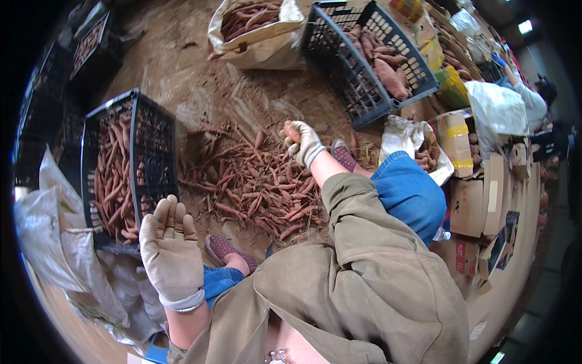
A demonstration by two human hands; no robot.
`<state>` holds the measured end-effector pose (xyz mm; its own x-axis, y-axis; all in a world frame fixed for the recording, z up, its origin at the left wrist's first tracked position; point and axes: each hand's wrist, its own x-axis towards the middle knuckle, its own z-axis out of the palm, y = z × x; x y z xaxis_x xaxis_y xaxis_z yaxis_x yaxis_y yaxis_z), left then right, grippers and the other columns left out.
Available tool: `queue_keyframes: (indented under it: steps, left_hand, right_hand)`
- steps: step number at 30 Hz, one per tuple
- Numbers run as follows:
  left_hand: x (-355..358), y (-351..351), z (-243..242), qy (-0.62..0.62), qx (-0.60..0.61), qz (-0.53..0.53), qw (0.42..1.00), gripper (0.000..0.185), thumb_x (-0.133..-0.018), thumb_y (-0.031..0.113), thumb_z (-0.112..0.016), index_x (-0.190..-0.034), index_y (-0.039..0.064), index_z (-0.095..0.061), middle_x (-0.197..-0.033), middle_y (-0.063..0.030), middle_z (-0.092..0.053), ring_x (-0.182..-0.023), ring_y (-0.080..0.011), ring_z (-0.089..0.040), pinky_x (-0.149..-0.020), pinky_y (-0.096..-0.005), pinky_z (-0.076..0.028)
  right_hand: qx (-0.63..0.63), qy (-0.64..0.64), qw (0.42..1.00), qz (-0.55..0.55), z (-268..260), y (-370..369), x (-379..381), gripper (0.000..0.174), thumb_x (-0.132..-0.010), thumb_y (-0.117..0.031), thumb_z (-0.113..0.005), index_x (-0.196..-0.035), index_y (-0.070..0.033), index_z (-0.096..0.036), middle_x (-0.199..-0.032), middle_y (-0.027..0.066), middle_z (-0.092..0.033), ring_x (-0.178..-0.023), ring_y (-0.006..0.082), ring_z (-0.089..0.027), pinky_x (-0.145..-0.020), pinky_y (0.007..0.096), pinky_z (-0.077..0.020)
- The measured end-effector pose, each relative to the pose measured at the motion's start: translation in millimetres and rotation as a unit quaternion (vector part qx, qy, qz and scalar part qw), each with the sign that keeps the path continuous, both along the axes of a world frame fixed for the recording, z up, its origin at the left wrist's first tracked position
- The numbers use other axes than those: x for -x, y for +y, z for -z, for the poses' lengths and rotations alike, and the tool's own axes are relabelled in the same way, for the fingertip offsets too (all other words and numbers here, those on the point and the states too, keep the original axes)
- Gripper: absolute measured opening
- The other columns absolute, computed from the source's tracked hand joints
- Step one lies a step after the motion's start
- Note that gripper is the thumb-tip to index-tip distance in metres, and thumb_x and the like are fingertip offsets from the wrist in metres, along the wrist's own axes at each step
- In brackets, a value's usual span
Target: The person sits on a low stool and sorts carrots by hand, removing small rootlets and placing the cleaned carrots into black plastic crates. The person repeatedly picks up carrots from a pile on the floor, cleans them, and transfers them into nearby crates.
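Both hands wear dusty, light-coloured work gloves. My left hand (pixel 172 255) is palm up with its fingers apart and nothing in it, just right of a black plastic crate (pixel 132 168) full of thin sweet potatoes. My right hand (pixel 302 143) has its fingers curled around a small sweet potato (pixel 292 133) above the dirt floor. A loose pile of small, thin sweet potatoes (pixel 259 182) with roots lies on the floor between my feet.
A woven sack (pixel 268 57) of sweet potatoes and a dark crate (pixel 391 107) of larger ones stand ahead. On the right are a white sack (pixel 402 136), cardboard boxes (pixel 467 204) and a co-worker's blue-gloved hand (pixel 499 60). Plastic sacks (pixel 50 241) lie at the left.
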<state>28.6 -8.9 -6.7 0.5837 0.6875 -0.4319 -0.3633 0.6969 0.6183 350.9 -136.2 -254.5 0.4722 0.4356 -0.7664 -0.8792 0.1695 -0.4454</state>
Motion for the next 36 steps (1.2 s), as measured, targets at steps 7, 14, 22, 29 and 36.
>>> queue_keyframes:
  steps: [7,14,22,29,36]
  left_hand:
    - [-4.6,-1.4,31.4,0.024,-0.032,0.046,0.998,0.034,-0.099,0.029,-0.049,-0.113,0.003,-0.065,-0.119,-0.0095,-0.065,-0.109,-0.0213,-0.060,-0.093,-0.0335,-0.049]
    - [-19.1,4.3,55.5,0.066,-0.034,0.044,0.996,0.031,-0.097,0.030,-0.052,-0.108,0.005,-0.068,-0.113,-0.0076,-0.068,-0.101,-0.0192,-0.062,-0.088,-0.0320,-0.050]
    - [-8.6,10.8,60.8,0.022,-0.031,0.056,0.998,0.030,-0.097,0.029,-0.054,-0.109,0.004,-0.067,-0.115,-0.0084,-0.066,-0.105,-0.0189,-0.061,-0.090,-0.0325,-0.050]
    - [-16.5,-1.2,40.2,0.046,-0.001,-0.017,0.999,0.031,-0.097,0.027,-0.055,-0.110,0.001,-0.066,-0.114,-0.0120,-0.067,-0.104,-0.0213,-0.062,-0.090,-0.0323,-0.051]
    - [-2.0,-8.8,26.0,0.058,-0.019,-0.077,0.995,0.034,-0.099,0.026,-0.050,-0.118,0.000,-0.061,-0.121,-0.0137,-0.063,-0.112,-0.0225,-0.058,-0.096,-0.0343,-0.046]
  right_hand:
    - [-0.035,-0.190,0.942,0.273,-90.8,-63.8,-106.7,0.038,-0.083,-0.023,-0.061,-0.055,-0.019,-0.037,-0.056,-0.0053,-0.042,-0.047,0.0096,-0.044,-0.037,0.0190,-0.0261]
    - [0.114,-0.150,0.756,0.627,-138.5,-184.9,-211.8,0.028,-0.088,-0.031,-0.056,-0.097,-0.004,-0.058,-0.089,0.0094,-0.063,-0.071,0.0168,-0.061,-0.058,0.0253,-0.0482]
    - [0.488,-0.180,0.714,0.468,23.2,-229.2,-218.7,0.043,-0.092,-0.029,-0.051,-0.126,-0.005,-0.056,-0.121,0.0122,-0.063,-0.112,0.0268,-0.058,-0.092,0.0364,-0.0450]
    - [0.240,-0.328,0.907,-0.112,46.0,-93.8,-31.3,0.016,-0.092,-0.026,-0.060,-0.098,-0.011,-0.060,-0.075,0.0026,-0.060,-0.052,0.0136,-0.056,-0.042,0.0287,-0.0424]
    - [0.395,-0.453,0.463,-0.651,39.4,-42.0,103.4,0.064,-0.082,-0.046,-0.068,-0.129,-0.006,-0.051,-0.128,0.0166,-0.053,-0.117,0.0340,-0.055,-0.097,0.0420,-0.0462]
